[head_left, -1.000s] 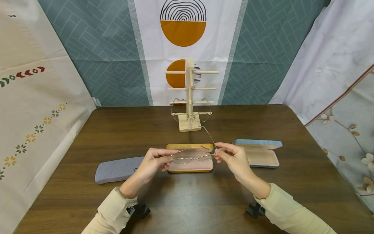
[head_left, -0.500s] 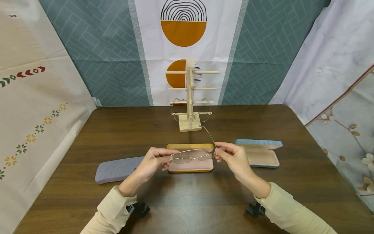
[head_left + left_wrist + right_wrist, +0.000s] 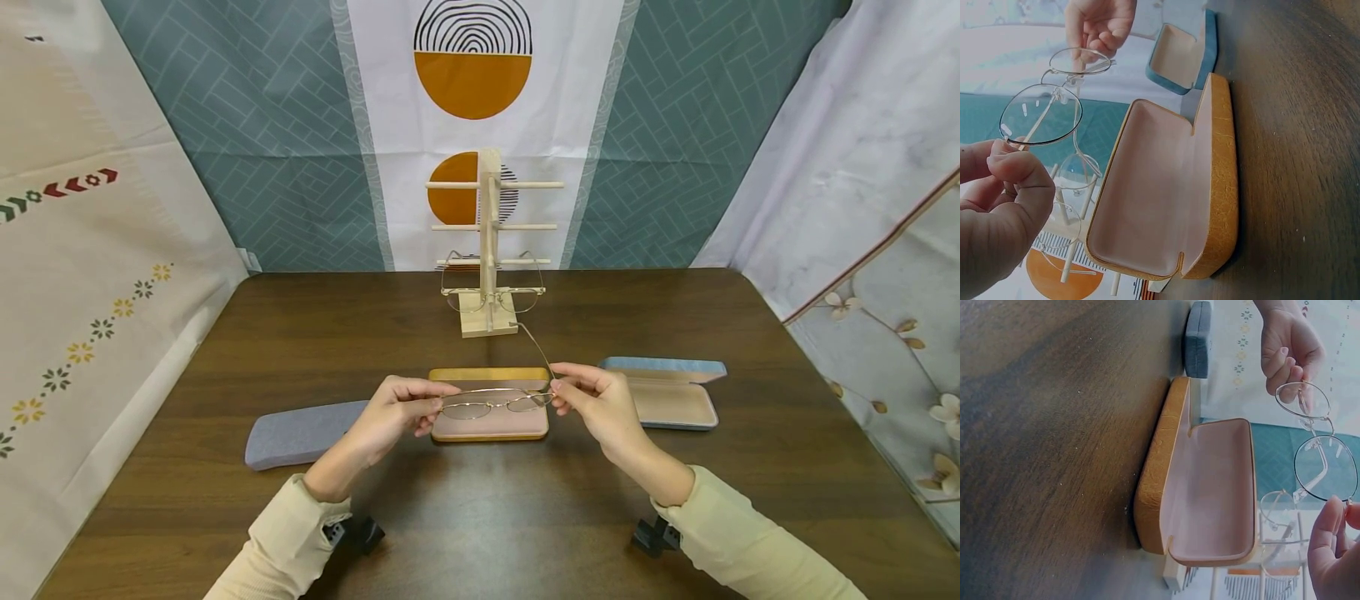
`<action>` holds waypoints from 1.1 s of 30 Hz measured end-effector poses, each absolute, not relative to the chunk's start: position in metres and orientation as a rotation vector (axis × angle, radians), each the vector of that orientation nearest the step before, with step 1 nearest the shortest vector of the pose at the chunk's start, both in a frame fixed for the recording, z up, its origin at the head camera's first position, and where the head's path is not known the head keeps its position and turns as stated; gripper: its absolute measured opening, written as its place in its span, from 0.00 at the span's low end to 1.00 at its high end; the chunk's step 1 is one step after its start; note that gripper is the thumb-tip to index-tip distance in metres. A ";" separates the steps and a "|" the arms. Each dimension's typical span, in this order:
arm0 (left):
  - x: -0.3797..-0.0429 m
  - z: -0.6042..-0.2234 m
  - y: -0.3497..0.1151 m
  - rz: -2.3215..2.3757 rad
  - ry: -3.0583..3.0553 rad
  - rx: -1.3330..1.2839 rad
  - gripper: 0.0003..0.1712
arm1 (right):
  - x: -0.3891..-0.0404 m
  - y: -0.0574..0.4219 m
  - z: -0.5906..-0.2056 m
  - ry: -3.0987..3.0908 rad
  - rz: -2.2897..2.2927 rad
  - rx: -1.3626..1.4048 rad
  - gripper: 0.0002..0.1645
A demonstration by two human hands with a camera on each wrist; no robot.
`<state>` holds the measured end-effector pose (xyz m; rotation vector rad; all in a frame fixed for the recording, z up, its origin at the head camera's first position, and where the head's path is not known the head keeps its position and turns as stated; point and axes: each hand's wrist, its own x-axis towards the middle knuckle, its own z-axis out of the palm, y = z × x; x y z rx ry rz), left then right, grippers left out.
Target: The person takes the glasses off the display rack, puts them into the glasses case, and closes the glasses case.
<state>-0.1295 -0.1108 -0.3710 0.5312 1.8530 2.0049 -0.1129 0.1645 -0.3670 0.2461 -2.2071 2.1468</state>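
A pair of thin gold wire-rimmed eyeglasses [image 3: 497,406] is held up level above an open mustard-yellow glasses case [image 3: 489,437] with a pink lining. My left hand [image 3: 392,417] pinches the frame at its left hinge, between thumb and fingers. At the opposite hinge, my right hand [image 3: 600,407] pinches the other end. The left temple lies folded across behind the lenses, while the right temple sticks out away from me. In the left wrist view, the near lens [image 3: 1041,115] shows reflections right beside the left fingertips. Nothing lies in the case.
A wooden display stand [image 3: 489,242] behind the case bears another pair of wire eyeglasses [image 3: 517,291]. At right an open blue glasses case [image 3: 667,404] shows its beige lining. A closed grey-blue case [image 3: 300,435] lies at left, partly behind the left hand.
The left temple has swung inward, from pointing back over the yellow case to lying close along the lenses. Both hands and the frame have stayed nearly in place.
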 end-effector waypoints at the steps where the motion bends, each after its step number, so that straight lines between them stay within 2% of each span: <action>1: -0.129 -0.371 -0.111 2.005 1.854 0.532 0.16 | -0.113 0.164 -0.367 -2.208 2.146 0.244 0.16; 33: -0.129 -0.372 -0.112 2.019 1.858 0.531 0.17 | -0.114 0.161 -0.366 -2.228 2.195 0.263 0.16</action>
